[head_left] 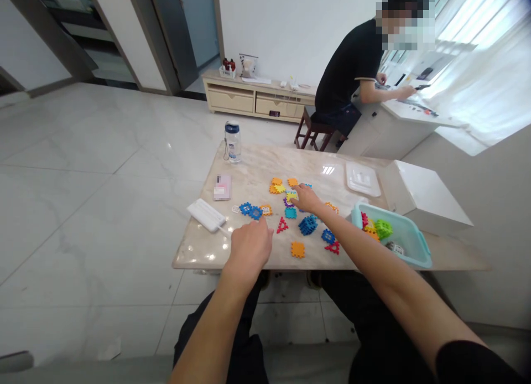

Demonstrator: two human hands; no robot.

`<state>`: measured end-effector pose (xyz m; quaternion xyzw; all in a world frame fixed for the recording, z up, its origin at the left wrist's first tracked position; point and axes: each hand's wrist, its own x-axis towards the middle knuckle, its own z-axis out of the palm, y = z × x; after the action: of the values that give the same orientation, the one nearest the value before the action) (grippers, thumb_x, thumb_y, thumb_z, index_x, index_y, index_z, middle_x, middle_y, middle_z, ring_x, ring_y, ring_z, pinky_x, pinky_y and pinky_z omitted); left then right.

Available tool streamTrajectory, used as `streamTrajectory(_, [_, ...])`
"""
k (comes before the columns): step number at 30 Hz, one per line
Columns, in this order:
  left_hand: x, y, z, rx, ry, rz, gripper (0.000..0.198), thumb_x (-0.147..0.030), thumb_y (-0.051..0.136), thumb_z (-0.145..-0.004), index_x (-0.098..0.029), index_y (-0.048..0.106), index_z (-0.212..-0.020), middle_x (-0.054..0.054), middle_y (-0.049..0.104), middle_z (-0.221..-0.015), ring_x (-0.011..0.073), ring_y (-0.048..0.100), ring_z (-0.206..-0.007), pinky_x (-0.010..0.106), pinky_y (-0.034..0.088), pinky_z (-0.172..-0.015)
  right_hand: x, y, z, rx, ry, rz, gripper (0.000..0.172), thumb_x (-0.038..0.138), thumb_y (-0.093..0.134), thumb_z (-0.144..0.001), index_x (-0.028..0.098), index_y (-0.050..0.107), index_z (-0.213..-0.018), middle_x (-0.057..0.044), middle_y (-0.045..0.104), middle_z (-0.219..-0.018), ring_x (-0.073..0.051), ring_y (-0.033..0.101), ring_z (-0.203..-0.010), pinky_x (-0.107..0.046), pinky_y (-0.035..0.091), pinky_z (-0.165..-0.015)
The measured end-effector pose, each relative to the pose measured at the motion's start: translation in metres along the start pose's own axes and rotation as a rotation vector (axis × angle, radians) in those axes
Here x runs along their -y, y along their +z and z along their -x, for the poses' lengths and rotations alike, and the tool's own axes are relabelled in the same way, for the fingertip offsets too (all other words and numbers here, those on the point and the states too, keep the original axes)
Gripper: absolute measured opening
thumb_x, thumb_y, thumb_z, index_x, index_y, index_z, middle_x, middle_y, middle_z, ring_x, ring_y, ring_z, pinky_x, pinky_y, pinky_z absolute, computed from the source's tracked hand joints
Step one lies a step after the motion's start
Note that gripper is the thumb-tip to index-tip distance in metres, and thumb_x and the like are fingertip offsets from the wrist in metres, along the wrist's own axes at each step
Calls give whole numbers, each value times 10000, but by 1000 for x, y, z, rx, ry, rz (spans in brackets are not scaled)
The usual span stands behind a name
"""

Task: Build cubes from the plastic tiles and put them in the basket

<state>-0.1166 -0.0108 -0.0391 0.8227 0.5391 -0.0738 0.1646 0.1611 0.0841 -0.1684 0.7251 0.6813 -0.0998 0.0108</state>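
Note:
My left hand (251,243) is closed low over the near side of the table, its fingertips mostly hidden behind its back. Just beyond it lie blue gear-shaped plastic pieces (256,212) and an orange window-frame piece (266,209). My right hand (307,198) reaches further out, thumb and forefinger apart over a yellow notched tile (291,197) with purple under it. An orange tile (292,182) lies by the forefinger. Nearer me are a teal tile (290,213), a red triangle (282,225), a dark blue stack (307,225) and an orange square (297,249).
A light-blue bin (423,245) with coloured pieces stands at the right, beside a white box (431,190) and a clear lid (363,179). A water bottle (233,143), pink packet (222,187) and white device (206,215) sit leftward. Another person (348,68) works at a far desk.

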Motion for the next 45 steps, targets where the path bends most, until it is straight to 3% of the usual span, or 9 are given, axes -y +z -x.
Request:
streamTrajectory(6, [11, 2, -3, 89, 30, 21, 387, -358, 498, -1098, -135, 666, -1366, 221, 793, -1161, 404, 771, -1128, 485, 569, -932, 19, 31, -79, 30, -10, -6, 850, 660, 678, -991, 240, 420, -1682, -210, 338, -1748, -436, 430, -1538, -587, 393, -1255])
streamTrajectory(10, [23, 4, -13, 80, -12, 0, 383, -361, 512, -1094, -122, 677, -1344, 233, 786, -1164, 413, 760, -1151, 497, 556, -955, 24, 47, -99, 42, -155, -40, 663, 498, 626, -1054, 169, 498, -1615, -218, 451, -1671, -371, 497, -1491, -510, 388, -1273])
streamTrajectory(13, [27, 6, -15, 84, -16, -9, 378, -368, 524, -1090, -111, 686, -1314, 238, 783, -1174, 412, 754, -1159, 488, 547, -963, 25, 49, -88, 49, -215, -56, 533, 363, 598, -1070, 121, 555, -1542, -219, 545, -1566, -332, 544, -1436, -472, 396, -1265])
streamTrajectory(17, [25, 7, -8, 77, 22, -3, 403, -397, 524, -1090, -103, 685, -1313, 248, 780, -1194, 423, 753, -1153, 498, 543, -957, 25, 45, -51, 81, -305, -57, 415, 264, 665, -1030, 148, 633, -1427, -178, 616, -1470, -285, 595, -1358, -419, 438, -1217])
streamTrajectory(24, [10, 11, 0, 50, 76, -12, 395, -415, 538, -1085, -110, 705, -1275, 244, 789, -1183, 423, 763, -1132, 502, 542, -958, 24, 33, -3, 154, -370, -13, 317, 121, 760, -937, 174, 707, -1245, -115, 712, -1324, -249, 648, -1270, -339, 480, -1121])
streamTrajectory(32, [-3, 9, -3, -61, 113, -20, 350, -377, 515, -1100, -140, 694, -1284, 219, 799, -1138, 364, 781, -1103, 429, 550, -918, 26, 27, 0, 137, -337, 54, 546, 338, 782, -975, 154, 624, -1464, -178, 674, -1420, -300, 640, -1308, -380, 484, -1110])
streamTrajectory(36, [-1, 8, -6, -81, 100, -30, 350, -376, 514, -1097, -138, 692, -1281, 204, 800, -1115, 357, 783, -1057, 417, 551, -878, 27, 29, -7, 146, -341, 76, 514, 403, 757, -985, 131, 683, -1415, -188, 698, -1365, -305, 634, -1306, -374, 467, -1121])
streamTrajectory(42, [1, -5, -7, -321, -38, 114, 358, -432, 424, -1123, -250, 724, -1189, 102, 809, -991, 308, 777, -916, 366, 515, -779, 29, 27, -13, 170, -352, 81, 450, 421, 813, -903, 120, 778, -1235, -168, 746, -1228, -286, 697, -1116, -324, 508, -978])
streamTrajectory(45, [4, -11, -6, -388, -93, 200, 382, -434, 412, -1120, -261, 748, -1170, 96, 814, -988, 313, 765, -907, 383, 502, -798, 29, 27, -13, 155, -360, 60, 466, 396, 823, -885, 127, 766, -1260, -155, 736, -1254, -276, 699, -1101, -314, 513, -960])
